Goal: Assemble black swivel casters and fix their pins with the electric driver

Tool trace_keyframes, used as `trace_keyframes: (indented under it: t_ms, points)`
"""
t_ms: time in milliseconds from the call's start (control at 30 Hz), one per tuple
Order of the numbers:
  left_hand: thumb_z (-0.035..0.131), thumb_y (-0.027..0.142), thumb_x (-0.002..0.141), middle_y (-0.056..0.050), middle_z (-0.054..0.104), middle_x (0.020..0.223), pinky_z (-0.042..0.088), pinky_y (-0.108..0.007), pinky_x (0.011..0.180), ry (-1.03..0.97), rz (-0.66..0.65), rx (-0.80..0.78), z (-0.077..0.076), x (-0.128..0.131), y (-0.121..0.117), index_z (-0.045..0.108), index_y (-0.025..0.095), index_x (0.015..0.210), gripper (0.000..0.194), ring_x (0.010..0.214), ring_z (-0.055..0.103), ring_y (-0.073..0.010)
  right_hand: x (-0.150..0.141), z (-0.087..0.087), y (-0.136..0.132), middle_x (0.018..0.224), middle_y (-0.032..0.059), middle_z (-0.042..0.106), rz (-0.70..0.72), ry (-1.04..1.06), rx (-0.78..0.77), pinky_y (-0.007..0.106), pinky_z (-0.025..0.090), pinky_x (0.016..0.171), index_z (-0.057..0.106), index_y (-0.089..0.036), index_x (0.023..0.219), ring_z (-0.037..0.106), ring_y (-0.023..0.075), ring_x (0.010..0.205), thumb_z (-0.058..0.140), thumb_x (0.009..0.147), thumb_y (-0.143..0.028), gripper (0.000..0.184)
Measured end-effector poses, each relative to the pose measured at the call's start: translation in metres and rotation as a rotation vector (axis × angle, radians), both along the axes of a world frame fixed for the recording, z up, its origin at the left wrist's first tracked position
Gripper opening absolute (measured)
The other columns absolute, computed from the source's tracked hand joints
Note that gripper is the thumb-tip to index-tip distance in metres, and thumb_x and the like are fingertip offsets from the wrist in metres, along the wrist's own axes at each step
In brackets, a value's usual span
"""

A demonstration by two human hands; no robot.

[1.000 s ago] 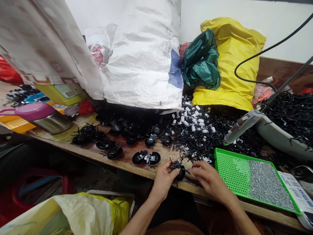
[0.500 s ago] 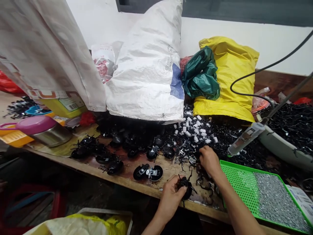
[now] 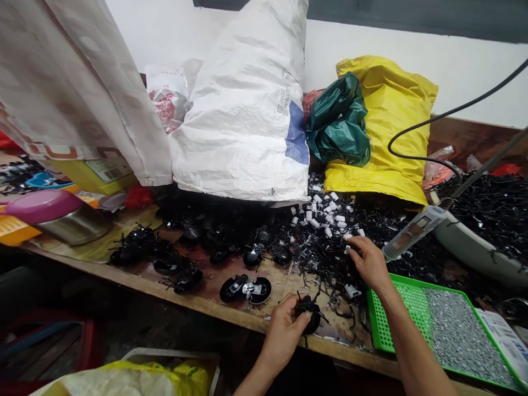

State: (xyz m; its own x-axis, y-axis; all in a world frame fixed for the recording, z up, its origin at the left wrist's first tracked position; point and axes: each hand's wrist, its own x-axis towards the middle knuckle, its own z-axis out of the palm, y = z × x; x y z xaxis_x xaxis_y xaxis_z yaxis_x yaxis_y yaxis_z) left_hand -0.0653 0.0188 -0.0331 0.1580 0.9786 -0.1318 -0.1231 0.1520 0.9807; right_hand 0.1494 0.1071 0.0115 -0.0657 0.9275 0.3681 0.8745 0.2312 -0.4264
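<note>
My left hand (image 3: 282, 330) is closed round a black plastic toy insect (image 3: 308, 311) with thin legs sticking out, held just over the front edge of the bench. My right hand (image 3: 368, 261) reaches over the heap of small black parts (image 3: 330, 261), thumb and forefinger close together beside the small white blocks (image 3: 330, 217). Something pale shows at its fingertips, too small to make out. A grey-and-white piece (image 3: 352, 290) lies below that hand. Left of my left hand rest two round black pieces with silvery mechanisms (image 3: 256, 290).
Several black insect bodies (image 3: 187, 279) lie along the bench. A green tray (image 3: 381, 330) of small metal pieces stands at the right, with a clear-bodied tool (image 3: 414, 234) on a cable above it. Behind are a white sack (image 3: 239, 137), a yellow bag (image 3: 391, 121) and a lidded steel container (image 3: 76, 223).
My right hand has moved right and slightly up toward the white blocks, uncovering the grey-and-white piece. My left hand keeps its hold on the toy insect. The view has shifted slightly.
</note>
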Motion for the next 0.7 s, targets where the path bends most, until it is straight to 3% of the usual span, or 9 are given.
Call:
trace_keyframes:
  t_ms: [133,300,400,533,600,700]
  points:
    - [0.06,0.024,0.067,-0.003,0.056,0.08,0.04,-0.024,0.072,0.026,0.014,-0.011,0.001,0.001,0.0,0.064,0.016,0.088,0.023,0.078,0.052,-0.0168,0.014,-0.008,-0.025,0.098,0.0123,0.058,-0.061,-0.095,-0.041,0.039,0.041,0.083,0.06,-0.014,0.096,0.054,0.0233,0.093,0.047,0.075,-0.015,0.025]
    - [0.064,0.028,0.063,-0.002,0.058,0.078,0.041,-0.025,0.073,0.011,0.042,-0.054,0.001,0.002,0.002,0.065,0.016,0.087,0.026,0.078,0.054,-0.0173,-0.008,-0.021,-0.025,0.112,0.016,0.052,-0.044,-0.156,-0.089,0.039,0.039,0.086,0.059,-0.014,0.101,0.049,0.0253,0.103,0.046,0.072,-0.004,0.034]
    - [0.066,0.029,0.062,-0.004,0.061,0.08,0.041,-0.027,0.077,0.01,0.049,-0.052,0.002,0.002,0.004,0.065,0.016,0.088,0.028,0.081,0.054,-0.0189,-0.02,-0.018,-0.018,0.118,0.0158,0.05,0.037,-0.153,-0.09,0.036,0.04,0.088,0.057,-0.013,0.104,0.047,0.0235,0.107,0.045,0.073,-0.003,0.035]
    - [0.067,0.028,0.06,-0.005,0.063,0.085,0.04,-0.029,0.082,-0.009,0.055,-0.072,0.005,0.003,0.004,0.065,0.016,0.088,0.03,0.086,0.055,-0.0211,-0.01,-0.007,-0.022,0.115,0.0052,0.055,0.153,-0.142,-0.069,0.03,0.039,0.091,0.057,-0.019,0.105,0.048,0.0154,0.107,0.045,0.075,-0.006,0.034]
    - [0.066,0.028,0.061,-0.005,0.063,0.086,0.04,-0.029,0.082,-0.017,0.047,-0.079,0.005,0.003,0.004,0.065,0.016,0.088,0.03,0.087,0.054,-0.0212,0.002,-0.003,-0.024,0.114,0.0046,0.056,0.141,-0.137,-0.052,0.03,0.038,0.092,0.057,-0.019,0.104,0.048,0.0144,0.107,0.042,0.078,-0.009,0.032]
    - [0.065,0.028,0.063,-0.005,0.063,0.087,0.04,-0.03,0.081,-0.026,0.033,-0.074,0.003,0.003,0.003,0.064,0.016,0.091,0.03,0.087,0.054,-0.021,0.019,-0.002,-0.021,0.114,0.0127,0.054,0.021,-0.141,-0.035,0.035,0.037,0.092,0.055,-0.011,0.106,0.047,0.0191,0.107,0.035,0.08,-0.008,0.033]
